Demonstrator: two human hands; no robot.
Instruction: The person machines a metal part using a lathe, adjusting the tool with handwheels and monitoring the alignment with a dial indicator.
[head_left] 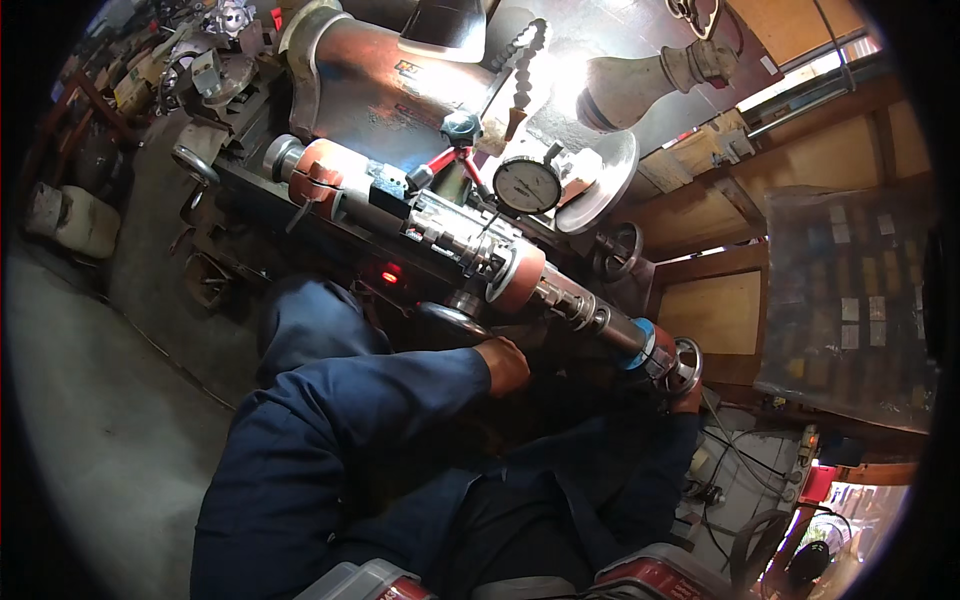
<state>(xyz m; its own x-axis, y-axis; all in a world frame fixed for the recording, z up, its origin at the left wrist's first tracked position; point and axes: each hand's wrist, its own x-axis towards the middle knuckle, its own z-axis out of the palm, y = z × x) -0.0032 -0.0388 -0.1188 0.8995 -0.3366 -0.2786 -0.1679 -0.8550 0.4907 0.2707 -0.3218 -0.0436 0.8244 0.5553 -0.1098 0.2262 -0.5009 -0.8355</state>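
My left hand (505,366) is closed, its fingers curled beside and just below a shiny metal handwheel (452,318) on the front of the machine. What those fingers hold, if anything, is hidden. At the far right end, my right hand (687,400) is at the lower rim of a smaller handwheel (684,367) on the tailstock (650,347); most of its fingers are hidden. Between the headstock (322,176) and an orange-red holder (516,276) lies a bright metal shaft (440,228). A round dial gauge (527,185) stands behind it, near a red-armed stand (455,160).
A large grinding-wheel guard (395,72) and a jointed coolant hose (522,75) rise behind the shaft. A work lamp (625,90) shines from the upper right. A red light (389,277) glows on the front. Cables (735,450) hang at lower right; a plastic jug (75,220) stands left.
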